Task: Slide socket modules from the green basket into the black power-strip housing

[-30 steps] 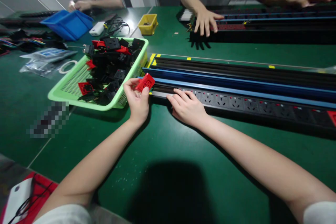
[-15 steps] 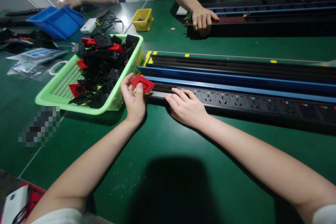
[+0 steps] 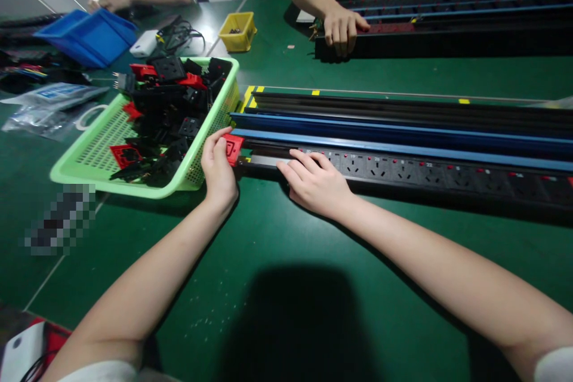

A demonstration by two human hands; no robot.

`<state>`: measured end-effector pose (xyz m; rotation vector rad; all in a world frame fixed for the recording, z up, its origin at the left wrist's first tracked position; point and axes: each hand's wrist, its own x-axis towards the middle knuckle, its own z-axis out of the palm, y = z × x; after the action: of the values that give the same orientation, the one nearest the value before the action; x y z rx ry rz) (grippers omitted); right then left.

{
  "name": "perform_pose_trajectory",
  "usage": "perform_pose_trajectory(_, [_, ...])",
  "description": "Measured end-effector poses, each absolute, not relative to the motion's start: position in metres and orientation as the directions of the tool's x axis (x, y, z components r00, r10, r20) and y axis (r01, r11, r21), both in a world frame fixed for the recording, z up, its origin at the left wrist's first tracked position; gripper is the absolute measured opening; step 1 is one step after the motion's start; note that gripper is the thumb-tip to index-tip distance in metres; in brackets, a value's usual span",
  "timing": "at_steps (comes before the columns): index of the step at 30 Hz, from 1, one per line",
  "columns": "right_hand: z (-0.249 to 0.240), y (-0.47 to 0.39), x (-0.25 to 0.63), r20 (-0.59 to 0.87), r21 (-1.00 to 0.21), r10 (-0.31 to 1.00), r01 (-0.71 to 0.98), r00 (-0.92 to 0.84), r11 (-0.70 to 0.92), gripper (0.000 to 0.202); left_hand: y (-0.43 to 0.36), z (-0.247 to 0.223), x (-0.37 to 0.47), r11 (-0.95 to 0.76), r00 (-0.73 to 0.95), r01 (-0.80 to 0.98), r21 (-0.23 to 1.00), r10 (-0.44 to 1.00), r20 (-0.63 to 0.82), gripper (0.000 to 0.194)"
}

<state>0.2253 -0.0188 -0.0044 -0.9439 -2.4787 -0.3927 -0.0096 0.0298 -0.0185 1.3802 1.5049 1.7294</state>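
My left hand (image 3: 219, 170) is closed on a red socket module (image 3: 233, 149), thumb and fingers at its left side. The module is at the left end of a long black power strip (image 3: 416, 182); whether it is seated in the channel I cannot tell. Numbered black sockets with small red dots line the strip. My right hand (image 3: 316, 182) rests on the strip, its fingers bent loosely over the row's left end and holding nothing. Between the hands a bare stretch of the channel shows. The green basket (image 3: 67, 170), full of black and red modules, stands just left of my left hand.
Blue and black rails (image 3: 358, 125) lie behind the strip. Further back are a yellow bin (image 3: 237, 33) and a blue bin (image 3: 89, 36). Across the table, a co-worker's hand (image 3: 341, 27) rests on another long black strip (image 3: 425, 42). Plastic bags (image 3: 49, 107) lie at the left.
My left hand has brought the red module down and slightly left, turning it to line up with the strip's end. My right hand has stayed on the strip.
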Motion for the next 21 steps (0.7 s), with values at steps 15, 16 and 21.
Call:
perform_pose_trajectory(15, [-0.0052,-0.0190,0.2245,0.498,0.075,0.567,0.684,-0.656,0.726,0.038,0.0357,-0.0162,-0.0141,-0.161,-0.391,0.277,0.947,0.882,0.264,0.019])
perform_pose_trajectory(16, [-0.0052,-0.0190,0.2245,0.500,0.078,0.566,0.684,-0.656,0.725,0.038,0.0360,-0.0167,-0.0144,-0.164,-0.392,0.276,0.947,0.880,0.267,0.018])
perform_pose_trajectory(21, [-0.0048,-0.0189,0.2247,0.514,0.099,0.553,0.685,-0.656,0.722,0.036,0.0391,-0.0206,-0.0176,-0.167,-0.372,0.282,0.945,0.889,0.268,0.018])
